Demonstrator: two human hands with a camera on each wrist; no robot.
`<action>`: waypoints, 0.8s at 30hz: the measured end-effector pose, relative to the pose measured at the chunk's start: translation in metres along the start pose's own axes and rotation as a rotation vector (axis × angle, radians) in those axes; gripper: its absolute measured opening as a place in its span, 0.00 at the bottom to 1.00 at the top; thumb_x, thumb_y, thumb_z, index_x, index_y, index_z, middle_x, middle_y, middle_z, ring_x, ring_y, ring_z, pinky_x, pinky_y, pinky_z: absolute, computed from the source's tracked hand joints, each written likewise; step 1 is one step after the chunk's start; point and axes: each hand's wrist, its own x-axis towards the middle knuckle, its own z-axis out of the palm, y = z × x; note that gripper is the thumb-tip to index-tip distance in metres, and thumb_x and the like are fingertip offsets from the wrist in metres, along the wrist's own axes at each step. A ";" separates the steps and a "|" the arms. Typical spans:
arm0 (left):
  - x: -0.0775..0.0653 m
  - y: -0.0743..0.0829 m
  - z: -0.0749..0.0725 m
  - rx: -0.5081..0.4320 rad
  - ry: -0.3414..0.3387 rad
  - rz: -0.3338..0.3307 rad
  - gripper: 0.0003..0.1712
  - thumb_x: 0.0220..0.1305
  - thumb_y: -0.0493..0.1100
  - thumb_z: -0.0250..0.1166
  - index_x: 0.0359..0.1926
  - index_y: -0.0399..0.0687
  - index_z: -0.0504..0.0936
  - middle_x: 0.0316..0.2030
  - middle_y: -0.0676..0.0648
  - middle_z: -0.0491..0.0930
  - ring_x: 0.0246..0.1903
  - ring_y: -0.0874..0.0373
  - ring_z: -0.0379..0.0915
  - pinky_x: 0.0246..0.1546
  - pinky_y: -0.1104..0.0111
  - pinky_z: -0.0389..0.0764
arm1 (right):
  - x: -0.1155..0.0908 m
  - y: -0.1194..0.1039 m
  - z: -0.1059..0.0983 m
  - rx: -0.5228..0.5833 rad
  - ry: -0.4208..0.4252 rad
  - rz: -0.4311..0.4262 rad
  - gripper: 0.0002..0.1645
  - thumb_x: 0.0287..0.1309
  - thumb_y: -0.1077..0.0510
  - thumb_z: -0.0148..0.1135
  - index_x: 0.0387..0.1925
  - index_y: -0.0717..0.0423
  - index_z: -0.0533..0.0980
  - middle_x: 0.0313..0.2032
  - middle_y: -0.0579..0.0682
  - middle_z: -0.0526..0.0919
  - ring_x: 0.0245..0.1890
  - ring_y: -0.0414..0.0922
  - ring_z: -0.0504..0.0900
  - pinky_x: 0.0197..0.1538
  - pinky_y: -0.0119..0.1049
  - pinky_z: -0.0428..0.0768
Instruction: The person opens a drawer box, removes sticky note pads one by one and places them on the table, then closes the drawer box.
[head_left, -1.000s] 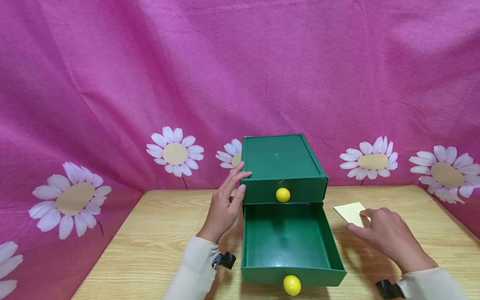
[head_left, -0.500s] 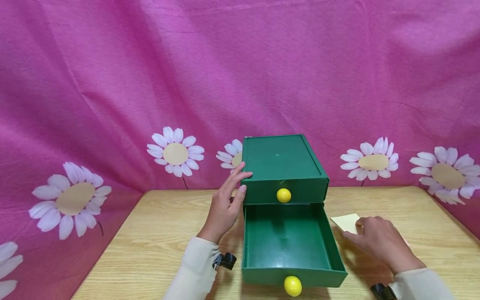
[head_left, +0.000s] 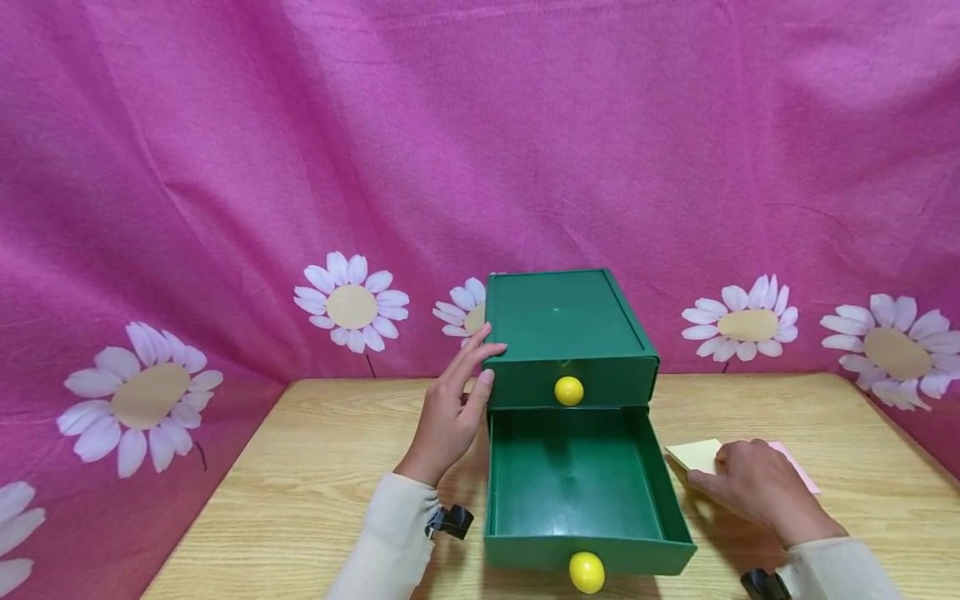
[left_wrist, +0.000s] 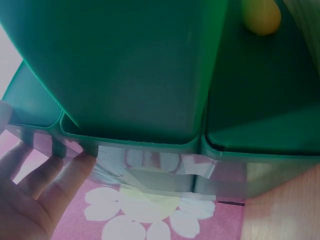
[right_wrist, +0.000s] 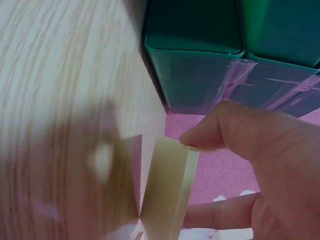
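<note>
A green plastic drawer unit [head_left: 570, 317] stands on the table, its lower drawer [head_left: 573, 475] pulled out and bare inside. Both drawers have round yellow knobs. My left hand [head_left: 442, 421] rests against the unit's left side, with straight fingertips at the top front corner; the left wrist view shows those fingers [left_wrist: 67, 185] at the clear side wall. To the right of the drawer, my right hand [head_left: 765, 483] pinches a pale yellow sticky note pad [head_left: 696, 455] between thumb and fingers. In the right wrist view the pad [right_wrist: 167, 185] stands tilted up from the wood.
A pink sticky note pad [head_left: 797, 467] lies behind my right hand, partly hidden by it. The wooden table [head_left: 300, 483] ends at a magenta cloth [head_left: 480, 150] printed with white daisies. The open drawer's right wall stands close to the yellow pad.
My right hand has moved a little toward me and left with the yellow pad, and the pink pad has come into view behind it. The left hand and the drawer unit stay put.
</note>
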 end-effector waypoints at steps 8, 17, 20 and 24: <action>0.001 0.001 0.000 0.000 -0.001 0.003 0.21 0.74 0.41 0.51 0.65 0.61 0.71 0.72 0.55 0.58 0.67 0.61 0.59 0.25 0.70 0.81 | 0.005 0.004 -0.002 0.005 -0.065 0.030 0.23 0.50 0.42 0.66 0.23 0.59 0.77 0.19 0.47 0.69 0.22 0.45 0.67 0.25 0.36 0.65; 0.002 0.001 0.000 0.003 0.004 0.005 0.21 0.74 0.41 0.51 0.64 0.60 0.71 0.71 0.54 0.59 0.66 0.60 0.60 0.25 0.69 0.81 | 0.005 0.003 0.005 -0.004 -0.057 -0.003 0.21 0.50 0.45 0.68 0.16 0.53 0.74 0.14 0.45 0.65 0.20 0.44 0.66 0.24 0.36 0.62; 0.001 0.000 0.000 0.002 0.002 -0.002 0.21 0.74 0.41 0.51 0.64 0.61 0.71 0.71 0.55 0.59 0.66 0.61 0.60 0.28 0.69 0.82 | 0.002 0.003 0.010 -0.014 -0.007 -0.045 0.24 0.49 0.47 0.69 0.09 0.50 0.68 0.10 0.42 0.62 0.17 0.42 0.63 0.22 0.35 0.60; 0.000 -0.001 0.000 0.006 0.003 -0.008 0.21 0.74 0.41 0.51 0.64 0.61 0.71 0.71 0.56 0.59 0.65 0.61 0.62 0.30 0.69 0.82 | 0.001 0.003 0.013 -0.021 0.017 -0.065 0.25 0.48 0.48 0.69 0.07 0.50 0.67 0.09 0.42 0.61 0.15 0.42 0.62 0.21 0.35 0.60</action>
